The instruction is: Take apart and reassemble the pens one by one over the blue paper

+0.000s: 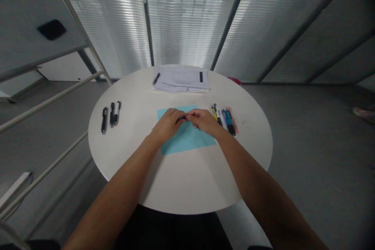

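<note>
My left hand [169,125] and my right hand [204,121] meet over a light blue sheet of paper [187,143] at the middle of the table. A dark pen [179,118] is held between them, its left part closed in the fingers of my left hand. At its right end, the fingertips of my right hand pinch together. Much of the pen is hidden by the fingers. Just right of my right hand lies a row of several pens and markers [225,120] in yellow, white, blue, green and pink.
The round white table [187,193] carries three black and white pens [111,115] at its left. A stack of printed papers [183,80] lies at the far edge, a dark pen [156,78] on it. White metal rails [52,95] run along the left side.
</note>
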The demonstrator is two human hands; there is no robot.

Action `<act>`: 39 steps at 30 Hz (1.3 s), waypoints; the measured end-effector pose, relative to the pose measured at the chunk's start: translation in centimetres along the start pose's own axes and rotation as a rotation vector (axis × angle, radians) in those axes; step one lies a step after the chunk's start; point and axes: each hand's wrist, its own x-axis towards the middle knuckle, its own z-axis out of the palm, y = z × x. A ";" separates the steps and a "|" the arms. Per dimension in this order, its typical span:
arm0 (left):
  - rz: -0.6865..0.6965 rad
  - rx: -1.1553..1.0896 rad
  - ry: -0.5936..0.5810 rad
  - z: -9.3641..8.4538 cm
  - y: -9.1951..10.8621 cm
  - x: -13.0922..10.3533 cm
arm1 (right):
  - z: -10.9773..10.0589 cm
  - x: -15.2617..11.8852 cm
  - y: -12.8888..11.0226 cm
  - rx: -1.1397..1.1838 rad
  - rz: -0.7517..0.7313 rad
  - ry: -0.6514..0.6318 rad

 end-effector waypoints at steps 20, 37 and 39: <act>-0.596 -0.439 0.474 -1.4 -2.0 0.3 | -1.2 0.6 0.8 0.434 0.017 0.315; -0.689 -0.761 0.478 -1.0 -2.4 0.4 | -1.3 0.4 0.3 0.567 0.122 0.253; -0.698 -0.791 0.475 -1.0 -2.3 0.4 | -1.3 0.4 0.4 0.567 0.132 0.255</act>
